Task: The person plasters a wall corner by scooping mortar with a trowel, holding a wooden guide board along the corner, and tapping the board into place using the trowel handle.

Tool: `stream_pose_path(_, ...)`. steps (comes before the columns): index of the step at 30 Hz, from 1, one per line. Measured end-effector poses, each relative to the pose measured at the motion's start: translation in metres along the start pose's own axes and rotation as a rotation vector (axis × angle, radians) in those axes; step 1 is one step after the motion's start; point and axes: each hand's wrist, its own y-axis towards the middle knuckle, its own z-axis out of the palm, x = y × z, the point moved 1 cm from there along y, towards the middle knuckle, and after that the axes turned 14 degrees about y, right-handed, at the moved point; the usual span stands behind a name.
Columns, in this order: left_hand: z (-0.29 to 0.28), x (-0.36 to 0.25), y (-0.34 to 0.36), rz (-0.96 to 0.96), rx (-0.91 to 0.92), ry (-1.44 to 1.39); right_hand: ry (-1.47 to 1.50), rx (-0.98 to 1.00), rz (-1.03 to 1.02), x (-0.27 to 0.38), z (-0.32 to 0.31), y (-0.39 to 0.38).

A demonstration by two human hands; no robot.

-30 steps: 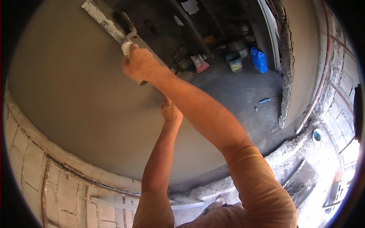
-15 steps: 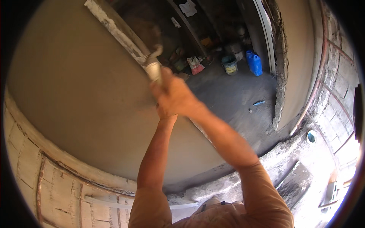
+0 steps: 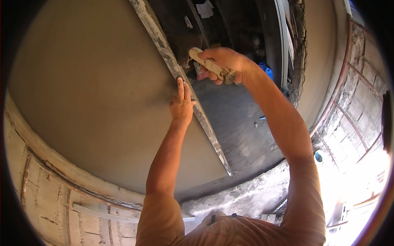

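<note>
I have the tool (image 3: pixel 213 65) up in front of the dark opening, just right of the strip (image 3: pixel 164 47). My right hand (image 3: pixel 227 65) is clenched around its pale, caked handle, thumb laid along the top and fingers curled underneath. The far end of the tool is too dark for me to make out.

The strip runs slantwise from the upper edge down to the right, along the edge of the smooth grey-brown wall (image 3: pixel 86 86). My left hand (image 3: pixel 182 107) is on it: two fingers reach out straight with their tips on its face, and the thumb touches its right side. I am not wrapped around it; how hard I press I cannot tell. My two hands are apart, the right one farther out.

Past the strip lies a grey floor (image 3: pixel 234 119), with a small blue thing (image 3: pixel 262 118) and a pale chip (image 3: pixel 256 125) on it. A red-and-white bag (image 3: pixel 200 74) shows partly behind my right hand, and a blue jug (image 3: pixel 267 71) stands beyond my wrist. Higher up hangs a white sheet (image 3: pixel 205 9).

Farther right is a ragged wall edge (image 3: pixel 301 49), then a curved pipe (image 3: pixel 337 88) and blockwork (image 3: pixel 357 108). A rough ledge (image 3: pixel 246 190) crosses below, near my shirt (image 3: pixel 246 231).
</note>
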Motion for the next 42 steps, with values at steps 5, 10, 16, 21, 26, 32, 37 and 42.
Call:
stream_pose_path(5, 0.001, -0.001, 0.002, -0.002, -0.016, 0.015, -0.030, 0.178, -0.064, 0.043, 0.012, 0.026)
stream_pose_path(10, 0.009, 0.004, -0.002, -0.021, -0.020, 0.005, -0.038, 0.219, -0.120, 0.089, 0.043, 0.041)
stream_pose_path(16, 0.015, 0.010, -0.004, 0.005, -0.106, 0.026, -0.043, 0.372, -0.149, 0.144, 0.061, 0.062)
stream_pose_path(21, 0.013, 0.002, 0.001, 0.004, -0.139, 0.007, -0.036, 0.463, -0.133, 0.189, 0.073, 0.060)
stream_pose_path(26, 0.023, 0.008, -0.001, -0.016, -0.168, -0.055, -0.079, 0.537, -0.162, 0.216, 0.084, 0.063)
stream_pose_path(32, 0.014, 0.003, -0.002, -0.023, -0.140, -0.050, 0.029, 0.576, -0.127, 0.244, 0.082, 0.051)
stream_pose_path(37, 0.002, 0.004, -0.005, 0.010, -0.069, -0.055, 0.265, 0.756, 0.002, 0.230, 0.055, 0.033)
stream_pose_path(42, 0.000, -0.005, 0.005, 0.022, -0.081, -0.077, 0.361, 0.676, -0.041, 0.182, 0.002, 0.029)
